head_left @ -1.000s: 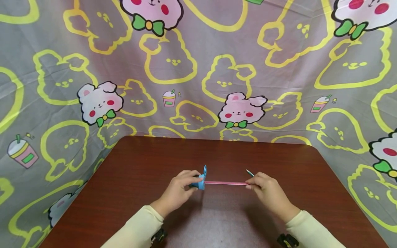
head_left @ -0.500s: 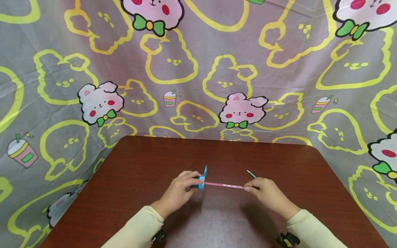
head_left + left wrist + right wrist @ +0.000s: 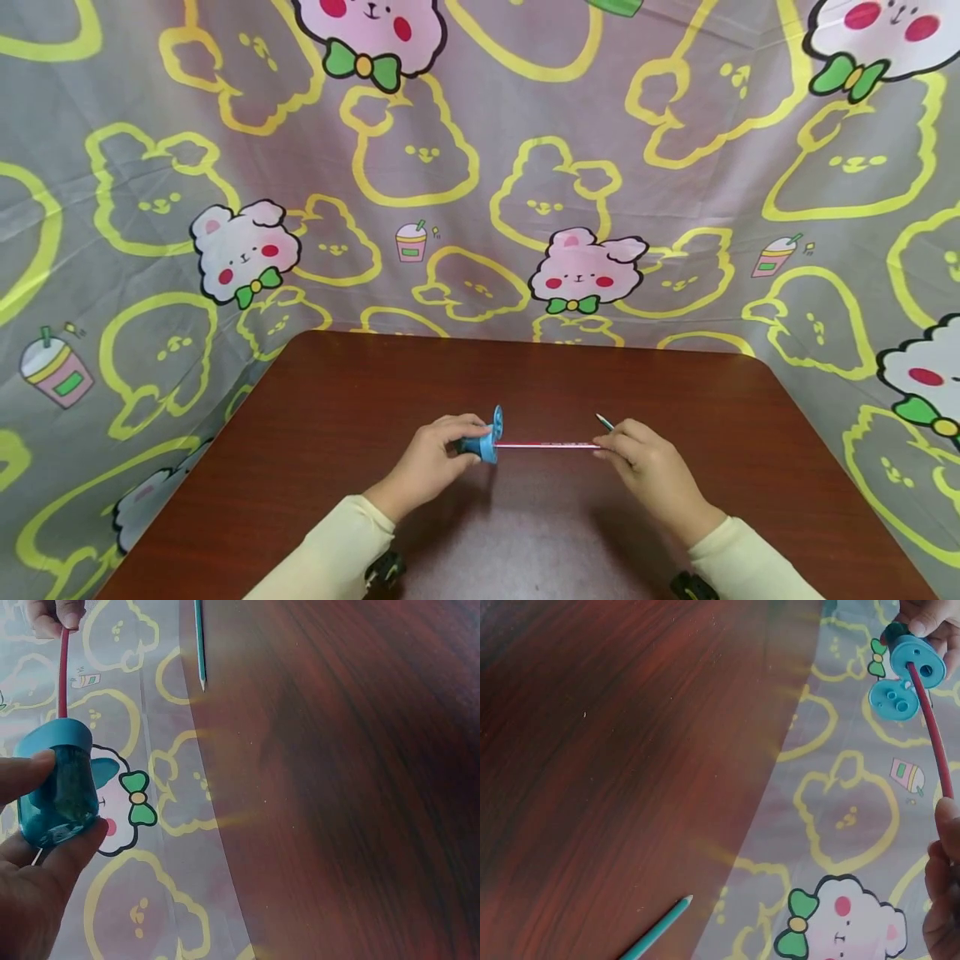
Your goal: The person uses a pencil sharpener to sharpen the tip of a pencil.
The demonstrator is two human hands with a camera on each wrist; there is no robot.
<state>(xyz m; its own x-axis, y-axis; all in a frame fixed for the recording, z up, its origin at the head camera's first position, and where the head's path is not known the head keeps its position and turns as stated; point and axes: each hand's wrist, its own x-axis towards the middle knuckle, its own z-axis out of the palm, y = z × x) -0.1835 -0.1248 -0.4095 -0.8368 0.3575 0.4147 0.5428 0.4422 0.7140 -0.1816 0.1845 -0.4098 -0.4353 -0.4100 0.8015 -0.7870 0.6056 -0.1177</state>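
Observation:
My left hand grips a blue pencil sharpener with a see-through body, thumb on one side and fingers on the other. Its round lid hangs flipped back from the head. Two holes show in the sharpener's face in the right wrist view, and the tip of a red pencil sits inside one of them. My right hand pinches that pencil near its far end, so it runs level between both hands, above the table. The pencil's point is hidden inside the sharpener.
A teal pencil lies on the dark brown table, just beyond my right hand and partly hidden by it in the head view. A grey patterned cloth hangs behind the table and along both sides.
My right hand dipped slightly and came back up, and the red pencil's visible side changed as it turned. The left hand stays in place, with the sharpener slightly tilted.

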